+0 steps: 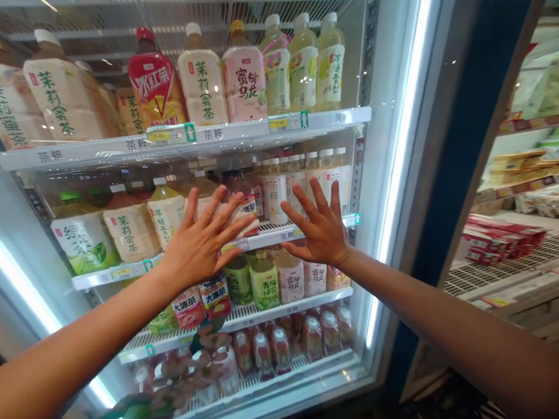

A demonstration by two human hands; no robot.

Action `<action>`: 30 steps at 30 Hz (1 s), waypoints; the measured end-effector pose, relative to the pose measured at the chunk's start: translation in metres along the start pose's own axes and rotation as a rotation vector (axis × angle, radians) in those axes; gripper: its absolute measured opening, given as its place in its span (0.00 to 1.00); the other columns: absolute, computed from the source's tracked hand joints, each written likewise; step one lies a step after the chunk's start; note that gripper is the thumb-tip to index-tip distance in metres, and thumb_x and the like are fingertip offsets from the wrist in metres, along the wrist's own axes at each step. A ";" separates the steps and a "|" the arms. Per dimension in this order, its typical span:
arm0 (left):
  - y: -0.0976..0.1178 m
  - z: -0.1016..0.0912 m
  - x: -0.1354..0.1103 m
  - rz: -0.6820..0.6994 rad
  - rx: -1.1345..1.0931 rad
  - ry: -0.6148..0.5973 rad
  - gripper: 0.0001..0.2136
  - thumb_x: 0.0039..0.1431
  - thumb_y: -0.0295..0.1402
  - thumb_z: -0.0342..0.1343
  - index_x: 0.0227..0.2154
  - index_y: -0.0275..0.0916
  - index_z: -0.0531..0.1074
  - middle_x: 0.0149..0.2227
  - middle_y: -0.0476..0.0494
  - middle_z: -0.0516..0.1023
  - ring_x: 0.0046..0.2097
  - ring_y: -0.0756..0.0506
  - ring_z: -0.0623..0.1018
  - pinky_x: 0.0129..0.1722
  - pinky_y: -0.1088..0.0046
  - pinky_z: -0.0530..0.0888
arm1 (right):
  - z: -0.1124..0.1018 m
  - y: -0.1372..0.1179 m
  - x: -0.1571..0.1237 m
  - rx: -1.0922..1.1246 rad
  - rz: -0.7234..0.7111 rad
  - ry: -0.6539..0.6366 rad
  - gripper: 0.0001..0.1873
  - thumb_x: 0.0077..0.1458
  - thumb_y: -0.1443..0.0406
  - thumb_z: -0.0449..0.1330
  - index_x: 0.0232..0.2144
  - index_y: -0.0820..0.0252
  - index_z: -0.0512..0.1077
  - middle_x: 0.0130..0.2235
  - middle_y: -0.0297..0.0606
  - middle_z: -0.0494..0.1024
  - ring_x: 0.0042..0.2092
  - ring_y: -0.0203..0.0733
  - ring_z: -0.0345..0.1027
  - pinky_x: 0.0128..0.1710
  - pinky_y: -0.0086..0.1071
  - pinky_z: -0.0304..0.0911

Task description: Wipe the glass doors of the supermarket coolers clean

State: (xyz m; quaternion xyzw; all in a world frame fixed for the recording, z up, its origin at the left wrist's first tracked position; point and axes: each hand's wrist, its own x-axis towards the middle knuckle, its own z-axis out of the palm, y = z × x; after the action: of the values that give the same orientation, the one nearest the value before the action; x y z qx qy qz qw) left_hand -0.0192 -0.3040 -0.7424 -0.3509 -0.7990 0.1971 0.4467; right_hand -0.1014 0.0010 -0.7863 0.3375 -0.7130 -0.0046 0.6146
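My left hand (201, 242) and my right hand (318, 227) are both spread flat against the glass door (386, 91) of a drinks fridge, fingers apart and pointing up. Neither hand holds anything. Behind the glass, level with my hands, stand tea bottles (130, 226) on a wire shelf (271, 235). The hands sit side by side, a short gap between them.
The top shelf (182, 136) carries large tea bottles, among them a red-labelled one (153, 85). Lower shelves hold small green and pink bottles (264, 282). A dark door frame (467, 131) stands right of the glass. Further right is an open chiller with red packets (501, 235).
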 end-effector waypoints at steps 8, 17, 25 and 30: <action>-0.008 -0.002 -0.034 0.200 0.107 -0.040 0.36 0.67 0.57 0.48 0.73 0.54 0.49 0.77 0.52 0.45 0.78 0.39 0.40 0.76 0.46 0.37 | -0.001 -0.003 0.003 0.031 -0.031 0.059 0.48 0.63 0.40 0.52 0.76 0.43 0.37 0.78 0.34 0.34 0.77 0.69 0.31 0.70 0.76 0.29; -0.006 -0.005 -0.072 0.248 0.186 -0.119 0.34 0.68 0.57 0.45 0.73 0.52 0.52 0.77 0.50 0.49 0.78 0.38 0.43 0.76 0.50 0.34 | 0.001 -0.004 0.003 0.028 -0.012 0.048 0.49 0.62 0.39 0.53 0.76 0.40 0.37 0.78 0.33 0.35 0.77 0.68 0.33 0.71 0.74 0.29; -0.050 -0.033 -0.047 -0.053 0.218 -0.041 0.40 0.66 0.57 0.50 0.75 0.55 0.38 0.79 0.45 0.35 0.77 0.32 0.33 0.74 0.36 0.39 | 0.000 -0.005 0.004 0.030 -0.029 0.051 0.49 0.62 0.41 0.54 0.76 0.42 0.37 0.78 0.31 0.32 0.77 0.68 0.30 0.71 0.75 0.30; -0.027 -0.016 -0.074 0.232 0.206 -0.127 0.38 0.65 0.60 0.48 0.73 0.54 0.50 0.77 0.51 0.49 0.78 0.38 0.39 0.76 0.47 0.41 | 0.000 -0.006 0.004 0.015 -0.032 0.061 0.49 0.63 0.41 0.53 0.76 0.45 0.38 0.78 0.32 0.32 0.77 0.66 0.28 0.71 0.73 0.27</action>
State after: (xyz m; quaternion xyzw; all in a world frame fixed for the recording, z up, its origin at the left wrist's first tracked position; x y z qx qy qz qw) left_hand 0.0103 -0.3774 -0.7596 -0.3801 -0.7552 0.3501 0.4032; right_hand -0.0984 -0.0054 -0.7848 0.3535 -0.6882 0.0012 0.6335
